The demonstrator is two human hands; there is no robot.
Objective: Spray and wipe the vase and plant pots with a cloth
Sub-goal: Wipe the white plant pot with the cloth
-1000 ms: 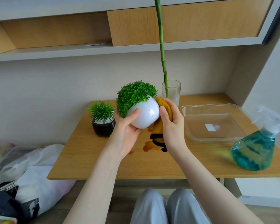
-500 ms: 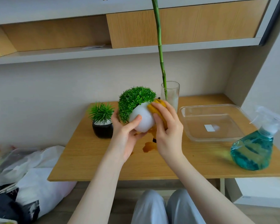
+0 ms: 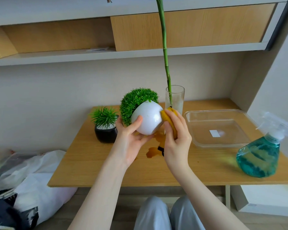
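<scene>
Right at the fingers of our left hand, we curl round the white pot, thumb across its front and the other fingers hidden behind it, so the pot sits lifted above the desk and tipped to the left. Its bushy green plant leans out toward the upper left.

Our right hand holds a yellow cloth bunched under curled fingers and presses it against the right side of the white pot. A loose end of the cloth hangs down behind the hand, near a brown wet patch on the desk surface below.

Just behind the cloth stands a clear glass vase with a tall green stem rising out of it past the shelf above. To the left of the lifted pot, a small black pot with a spiky green plant rests on the desk, apart from our hands.

Farther right lies a clear plastic tray with a white label on its bottom. At the right edge of the desk stands a spray bottle of blue-green liquid, well apart from both hands.

On the floor to the left lie white plastic bags, and our knees in grey trousers show below the desk edge.
</scene>
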